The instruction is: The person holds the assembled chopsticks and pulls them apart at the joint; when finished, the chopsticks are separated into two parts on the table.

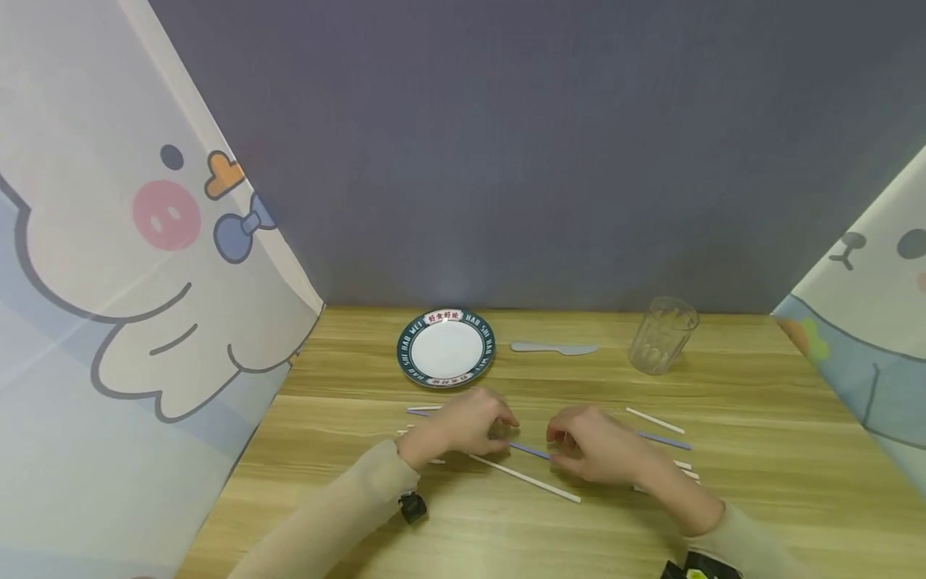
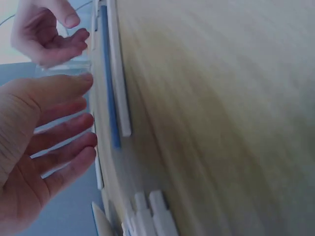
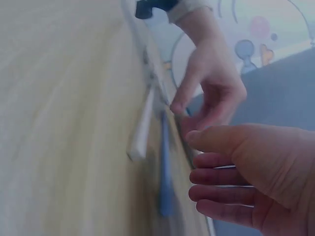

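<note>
My left hand (image 1: 470, 422) hovers low over the table with its fingers loosely bent and nothing in them. Facing it, my right hand (image 1: 596, 446) is also bent loosely and holds nothing; the right wrist view shows its thumb apart from the fingers. A thin blue stick (image 1: 530, 450) lies on the table between the two hands, its ends partly hidden by them. Nearer the front, a thin white stick (image 1: 528, 479) lies at a slant. Both wrist views show the blue stick (image 2: 109, 83) beside the white stick (image 3: 142, 125), below the fingers.
Several white and blue sticks lie left of the left hand and right of the right hand, such as a white stick (image 1: 654, 420). Farther back are a dark-rimmed plate (image 1: 488, 347), a knife (image 1: 553, 348) and a clear glass (image 1: 661, 336). A grey wall (image 1: 550, 161) stands behind the table.
</note>
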{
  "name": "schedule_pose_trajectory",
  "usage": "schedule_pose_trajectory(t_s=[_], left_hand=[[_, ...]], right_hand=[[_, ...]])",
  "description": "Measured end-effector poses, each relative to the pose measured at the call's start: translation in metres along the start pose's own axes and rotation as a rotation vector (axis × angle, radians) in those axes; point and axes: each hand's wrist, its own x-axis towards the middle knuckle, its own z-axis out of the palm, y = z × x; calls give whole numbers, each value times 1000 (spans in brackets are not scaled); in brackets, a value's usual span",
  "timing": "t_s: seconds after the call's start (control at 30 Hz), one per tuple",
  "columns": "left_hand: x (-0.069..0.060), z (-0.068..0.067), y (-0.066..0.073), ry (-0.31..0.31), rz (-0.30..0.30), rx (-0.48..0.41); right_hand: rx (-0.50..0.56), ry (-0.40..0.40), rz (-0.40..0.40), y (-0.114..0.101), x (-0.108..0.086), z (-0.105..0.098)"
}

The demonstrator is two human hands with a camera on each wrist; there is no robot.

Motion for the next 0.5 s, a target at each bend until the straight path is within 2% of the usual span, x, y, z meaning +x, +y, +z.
schedule_pose_trajectory(t_s=[0.1,0.2,0.4,0.5], left_hand=[[2,6,1,-38,1,37],[3,10,0,-48,-19,41],[4,12,-5,-36,-53,-34],[4,8,-8,-4,-63,-64]], right_hand=[[-4,-18,-12,-3,4,9],[-4,-22,-14,-3,7,15],[-30,8,-11,0,11,20],[-52,45,-6,3,15,18]])
